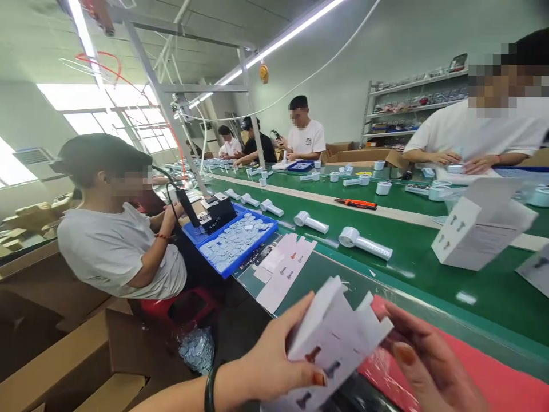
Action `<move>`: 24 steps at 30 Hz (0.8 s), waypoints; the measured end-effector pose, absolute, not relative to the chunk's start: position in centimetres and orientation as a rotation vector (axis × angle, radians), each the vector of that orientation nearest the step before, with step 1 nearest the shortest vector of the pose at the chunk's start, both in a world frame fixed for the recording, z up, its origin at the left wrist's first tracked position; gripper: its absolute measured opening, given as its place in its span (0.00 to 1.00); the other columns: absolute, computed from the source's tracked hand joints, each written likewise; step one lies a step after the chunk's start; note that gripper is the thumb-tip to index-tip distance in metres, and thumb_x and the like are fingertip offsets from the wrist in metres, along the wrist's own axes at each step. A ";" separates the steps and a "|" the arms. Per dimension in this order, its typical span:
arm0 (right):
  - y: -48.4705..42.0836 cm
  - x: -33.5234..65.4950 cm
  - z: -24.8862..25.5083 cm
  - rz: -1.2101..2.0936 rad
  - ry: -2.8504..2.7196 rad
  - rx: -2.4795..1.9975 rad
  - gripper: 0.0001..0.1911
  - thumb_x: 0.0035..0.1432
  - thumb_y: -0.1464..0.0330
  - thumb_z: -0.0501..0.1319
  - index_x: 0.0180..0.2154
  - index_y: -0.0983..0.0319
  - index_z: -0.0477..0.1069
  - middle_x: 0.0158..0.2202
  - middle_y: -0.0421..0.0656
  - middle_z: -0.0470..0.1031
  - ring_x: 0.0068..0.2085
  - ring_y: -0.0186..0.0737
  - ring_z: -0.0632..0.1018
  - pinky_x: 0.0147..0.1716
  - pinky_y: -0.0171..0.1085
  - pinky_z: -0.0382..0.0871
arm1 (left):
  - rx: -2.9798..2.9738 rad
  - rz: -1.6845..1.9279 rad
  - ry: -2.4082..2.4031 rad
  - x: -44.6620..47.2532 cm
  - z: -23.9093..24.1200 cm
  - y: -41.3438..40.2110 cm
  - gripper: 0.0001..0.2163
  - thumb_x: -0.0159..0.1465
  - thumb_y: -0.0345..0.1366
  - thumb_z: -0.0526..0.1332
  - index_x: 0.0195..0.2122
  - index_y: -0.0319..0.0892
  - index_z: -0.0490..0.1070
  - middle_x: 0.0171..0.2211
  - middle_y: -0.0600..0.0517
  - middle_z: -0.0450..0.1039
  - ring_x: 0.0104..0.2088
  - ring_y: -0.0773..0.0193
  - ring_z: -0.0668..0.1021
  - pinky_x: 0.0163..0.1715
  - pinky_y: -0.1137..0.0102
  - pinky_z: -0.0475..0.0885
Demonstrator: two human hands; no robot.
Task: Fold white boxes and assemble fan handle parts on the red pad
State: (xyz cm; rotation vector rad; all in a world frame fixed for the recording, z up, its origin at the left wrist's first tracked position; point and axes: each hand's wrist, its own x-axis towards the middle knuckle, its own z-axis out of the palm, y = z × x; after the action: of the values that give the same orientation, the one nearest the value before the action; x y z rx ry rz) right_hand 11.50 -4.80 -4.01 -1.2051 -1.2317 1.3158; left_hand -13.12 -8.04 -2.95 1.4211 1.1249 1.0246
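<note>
At the bottom of the head view I hold a flat white cardboard box blank (pixel 332 337) printed with small product pictures. My left hand (pixel 274 357), with a dark bangle on the wrist, grips its left side, thumb across the printed face. My right hand (pixel 422 360) has its fingers curled against the box's right flaps. Under the box lies a red mat (pixel 493 377) at the edge of the green conveyor belt (pixel 412 252).
White handheld devices (pixel 364 241) lie spaced along the belt. A folded white box (pixel 476 226) stands at right. More flat box blanks (pixel 283 269) and a blue tray of small parts (pixel 234 240) lie left. A seated worker (pixel 115 240) is beside me; other people sit across.
</note>
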 end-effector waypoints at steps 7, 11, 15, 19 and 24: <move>-4.2 8.0 0.6 0.448 -1.702 -0.663 0.13 0.66 0.65 0.65 0.52 0.53 0.77 0.49 0.46 0.80 0.49 0.48 0.80 0.49 0.48 0.76 | 1.670 1.241 1.360 -13.6 -0.6 -6.4 0.41 0.50 0.42 0.77 0.66 0.45 0.68 0.61 0.40 0.72 0.62 0.37 0.73 0.67 0.44 0.62; -4.4 8.2 1.1 0.435 -1.760 -0.490 0.08 0.70 0.64 0.59 0.40 0.58 0.75 0.37 0.42 0.80 0.39 0.42 0.78 0.44 0.46 0.71 | 2.048 1.144 1.393 -14.1 -0.5 -6.3 0.42 0.54 0.45 0.75 0.69 0.48 0.63 0.63 0.41 0.70 0.59 0.39 0.76 0.62 0.48 0.71; -5.1 8.7 1.2 0.625 -1.580 -0.499 0.10 0.73 0.62 0.55 0.42 0.58 0.72 0.34 0.40 0.76 0.36 0.39 0.75 0.44 0.45 0.71 | 2.451 1.230 1.315 -12.7 0.7 -6.3 0.42 0.60 0.47 0.72 0.72 0.52 0.55 0.60 0.42 0.72 0.54 0.44 0.80 0.52 0.54 0.79; -4.9 8.9 0.7 0.693 -1.380 -0.614 0.14 0.69 0.70 0.57 0.54 0.53 0.67 0.45 0.43 0.73 0.42 0.38 0.75 0.41 0.39 0.73 | 2.774 1.353 0.993 -11.3 1.6 -5.1 0.40 0.61 0.33 0.69 0.73 0.50 0.54 0.55 0.41 0.74 0.50 0.49 0.80 0.46 0.59 0.79; -4.6 9.8 0.3 0.561 -1.437 -0.716 0.27 0.66 0.70 0.62 0.64 0.49 0.63 0.61 0.47 0.67 0.57 0.45 0.73 0.57 0.47 0.72 | 2.745 1.334 0.877 -10.7 1.3 -4.6 0.42 0.60 0.31 0.69 0.73 0.57 0.53 0.58 0.41 0.69 0.51 0.50 0.78 0.43 0.61 0.77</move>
State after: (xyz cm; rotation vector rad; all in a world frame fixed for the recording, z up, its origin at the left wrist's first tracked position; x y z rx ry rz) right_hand 9.77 -4.62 0.34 -0.7163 -1.4366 0.5615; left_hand -10.65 -4.64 1.26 2.7453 0.8770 1.3338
